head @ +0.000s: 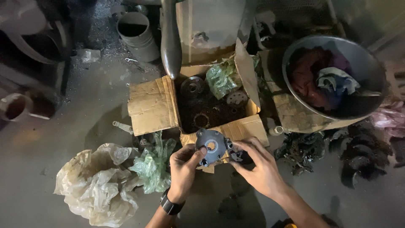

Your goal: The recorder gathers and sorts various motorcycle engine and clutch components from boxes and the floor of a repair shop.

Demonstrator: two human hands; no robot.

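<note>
My left hand [184, 169], with a dark watch on its wrist, grips the lower left edge of a grey round metal plate [211, 145] with an orange centre hole. My right hand [258, 165] holds the plate's right side, fingers on a small dark part fixed there. I hold the plate up over the front edge of an open cardboard box [152, 105]. Inside the box lie several dark round metal parts [193, 86] and a green plastic bag [222, 79].
Crumpled clear and green plastic bags [112, 177] lie on the concrete floor at the left. A large metal bowl of rags [333, 76] sits at the right, with dark greasy parts [356, 156] below it. A grey bucket [137, 36] stands behind the box.
</note>
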